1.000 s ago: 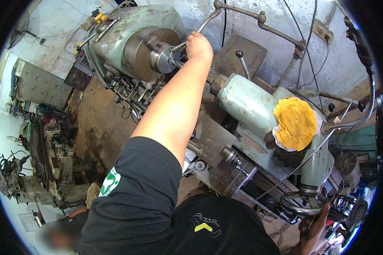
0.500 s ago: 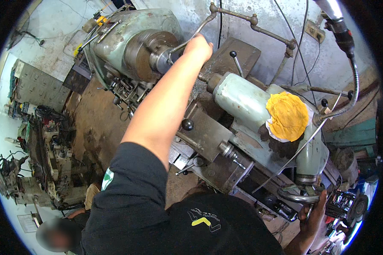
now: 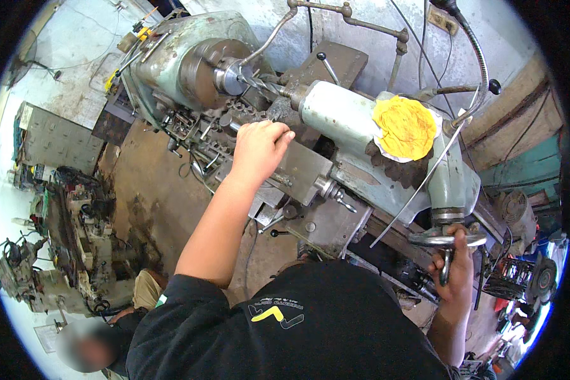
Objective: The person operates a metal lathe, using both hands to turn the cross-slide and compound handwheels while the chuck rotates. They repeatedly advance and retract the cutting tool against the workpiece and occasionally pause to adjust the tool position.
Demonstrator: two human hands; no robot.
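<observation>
Handwheel (image 3: 427,240) of bright, silvery metal, its rounded rim seen almost edge-on and its dark crank handle (image 3: 446,268) jutting toward the worker, sits at the near end of a lathe's pale green tailstock (image 3: 342,106). The worker's right hand (image 3: 457,278) grasps it, with fingers wrapped about the crank handle and one digit laid over the rim, where light glints off the smooth metal. The left hand (image 3: 259,149), its fingers curled, is over the lathe's grey carriage (image 3: 301,174); whether it grips anything beneath cannot be told. A silvery dial (image 3: 326,187) with a small crank stands at the carriage's edge. Farther along, a crumpled yellow cloth (image 3: 406,128) lies atop the tailstock over white material, above a dark, grimy patch. A spiral drill bit (image 3: 256,83) extends from the tailstock to a shiny round workpiece (image 3: 227,78) in the brown-grey chuck (image 3: 196,73). Beyond, a bent pipe (image 3: 273,35) reaches down near the workpiece, before a stained, pale blue wall (image 3: 377,47).
</observation>
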